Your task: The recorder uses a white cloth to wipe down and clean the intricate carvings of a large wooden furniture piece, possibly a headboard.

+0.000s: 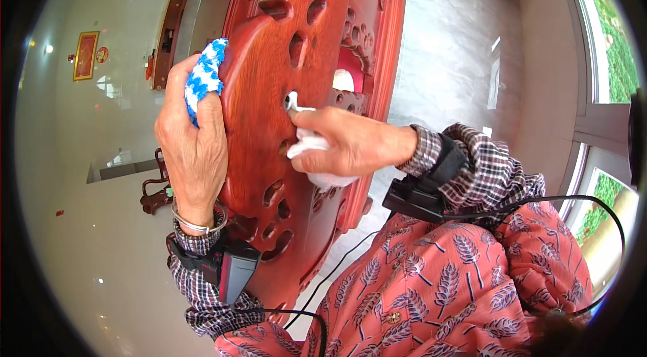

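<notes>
Before me stands a carved, glossy red-brown wooden furniture panel (258, 119) with several rounded openings cut through it. At its left edge, my left hand (194, 140) holds a fluffy blue and white cloth (204, 76) between thumb and fingers. My right hand (354, 142) grips a thin white cloth (309, 142). One end of that cloth, by the fingertip, sits at a small opening in the panel. The rest of it hangs below the palm, and the fingers partly hide it.
Black devices (417, 198) are strapped to both wrists, with a black cable (571, 198) running from them over my lap. More carved red wood (394, 28) lies behind the panel. A window (601, 28) is at the right; a dark wooden shelf (167, 44) is at the upper left.
</notes>
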The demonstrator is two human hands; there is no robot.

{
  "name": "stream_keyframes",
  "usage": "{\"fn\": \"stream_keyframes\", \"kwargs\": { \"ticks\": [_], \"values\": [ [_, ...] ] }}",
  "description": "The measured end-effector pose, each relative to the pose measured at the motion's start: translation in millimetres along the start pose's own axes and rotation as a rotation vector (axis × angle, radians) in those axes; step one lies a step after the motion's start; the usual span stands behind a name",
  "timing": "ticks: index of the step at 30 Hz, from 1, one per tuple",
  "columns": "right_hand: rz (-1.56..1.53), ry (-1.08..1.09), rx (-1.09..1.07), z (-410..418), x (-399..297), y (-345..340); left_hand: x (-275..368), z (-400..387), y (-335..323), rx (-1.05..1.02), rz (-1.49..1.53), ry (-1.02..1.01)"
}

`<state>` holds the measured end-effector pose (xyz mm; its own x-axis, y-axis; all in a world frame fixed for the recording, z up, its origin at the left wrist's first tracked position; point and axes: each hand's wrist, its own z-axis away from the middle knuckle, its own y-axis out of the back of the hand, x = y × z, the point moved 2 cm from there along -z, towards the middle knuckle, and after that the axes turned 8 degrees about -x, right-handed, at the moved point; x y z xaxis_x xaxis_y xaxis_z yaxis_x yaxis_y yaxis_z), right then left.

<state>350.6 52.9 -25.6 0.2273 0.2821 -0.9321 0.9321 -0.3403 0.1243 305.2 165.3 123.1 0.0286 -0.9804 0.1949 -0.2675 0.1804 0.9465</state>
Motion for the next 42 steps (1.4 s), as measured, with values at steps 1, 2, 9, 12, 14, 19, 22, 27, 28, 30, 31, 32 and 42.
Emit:
{"fn": "stream_keyframes", "kwargs": {
  "ticks": [1, 2, 9, 12, 14, 19, 22, 27, 28, 30, 31, 32, 42],
  "values": [
    [-0.145, 0.030, 0.010, -2, 3, 1, 1, -1, 1, -0.007, 0.004, 0.007],
    [-0.142, 0.031, 0.013, -5, 7, 1, 3, -1, 2, -0.016, 0.010, 0.009],
    [0.057, 0.064, 0.077, -3, 7, 1, 3, -3, -5, -0.001, 0.022, 0.024],
    [0.187, 0.073, 0.208, 2, -1, -1, 1, -4, -9, 0.008, 0.021, 0.038],
    [0.095, -0.087, 0.133, 20, -9, 0, -1, -3, -9, 0.064, -0.013, -0.026],
    [-0.051, -0.207, 0.219, 58, 30, -9, 0, -3, -10, 0.070, 0.025, -0.051],
    [-0.140, -0.028, 0.202, 48, 22, 1, 2, -2, -9, -0.011, 0.011, 0.055],
    [-0.142, -0.060, 0.143, 45, 15, 10, -1, -4, -12, 0.016, 0.002, 0.004],
    [-0.144, -0.063, 0.145, 47, 15, 9, -1, -5, -12, 0.049, -0.020, -0.052],
    [0.235, -0.028, 0.208, 49, 13, 9, 1, -6, -11, 0.043, -0.009, -0.041],
    [0.237, -0.037, 0.185, 48, 12, 8, 2, -6, -11, 0.042, 0.004, -0.027],
    [0.234, -0.042, 0.194, 46, 13, 6, 1, -5, -11, 0.034, 0.006, -0.034],
    [-0.105, -0.030, 0.285, 40, 6, 10, 4, -5, -9, 0.036, 0.080, -0.012]
  ]
}}
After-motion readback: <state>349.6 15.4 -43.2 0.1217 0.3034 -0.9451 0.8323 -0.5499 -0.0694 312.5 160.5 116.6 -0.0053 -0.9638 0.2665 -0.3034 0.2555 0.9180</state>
